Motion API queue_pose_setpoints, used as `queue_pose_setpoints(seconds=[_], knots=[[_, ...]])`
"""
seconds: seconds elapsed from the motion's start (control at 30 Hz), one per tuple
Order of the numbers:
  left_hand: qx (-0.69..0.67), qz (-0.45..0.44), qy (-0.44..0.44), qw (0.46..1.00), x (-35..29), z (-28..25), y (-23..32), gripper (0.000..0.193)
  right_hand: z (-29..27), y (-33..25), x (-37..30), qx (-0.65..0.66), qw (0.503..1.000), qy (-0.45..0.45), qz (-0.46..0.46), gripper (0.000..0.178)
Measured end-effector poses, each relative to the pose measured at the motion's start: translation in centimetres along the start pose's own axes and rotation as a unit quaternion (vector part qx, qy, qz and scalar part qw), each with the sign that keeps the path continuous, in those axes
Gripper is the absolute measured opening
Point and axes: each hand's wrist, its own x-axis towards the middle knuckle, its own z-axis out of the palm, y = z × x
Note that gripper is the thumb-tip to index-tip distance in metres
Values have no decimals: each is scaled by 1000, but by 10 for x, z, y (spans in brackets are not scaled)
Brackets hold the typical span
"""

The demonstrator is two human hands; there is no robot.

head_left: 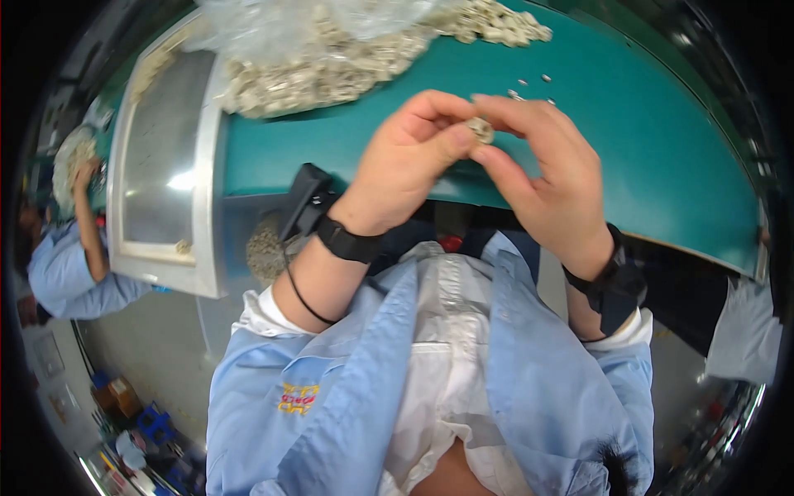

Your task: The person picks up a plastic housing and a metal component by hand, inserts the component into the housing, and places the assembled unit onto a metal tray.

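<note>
Fingers of the left hand (405, 157) and right hand (552, 165), head view: thumbs and forefingers pinching one small pale piece (480, 130) between them, above the near edge of the green worktop (637, 157). Two-handed pinch probably keeps so small a thing steady and in sight. Heap of pale pieces (306, 83) lies ahead, likely left there for easy reach; clear plastic bag (289, 25) over it, perhaps their wrapping. Few shiny bits (516, 95) beyond the right hand, apart from the heap. Framed tray (207, 174) at left. Held piece partly covered by fingertips, its detail blurred; contact on its far side can't be told. Bag cut off at top; shiny bits too small to identify.
</note>
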Motion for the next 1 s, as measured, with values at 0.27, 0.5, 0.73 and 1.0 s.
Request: queue_pose_setpoints(seconds=[0.27, 0.5, 0.73, 1.0], knots=[[-123, -4, 22, 992, -37, -7, 32, 27, -16, 14, -24, -16, 998, -13, 58, 19], [52, 58, 157, 984, -94, -26, 70, 20, -26, 37, -47, -20, 993, 11, 118, 10], [372, 195, 423, 803, -147, -68, 143, 16, -20, 51, -52, -22, 989, 27, 141, 10], [685, -121, 506, 510, -189, -131, 193, 21, -17, 46, -50, -50, 991, 13, 126, 9]])
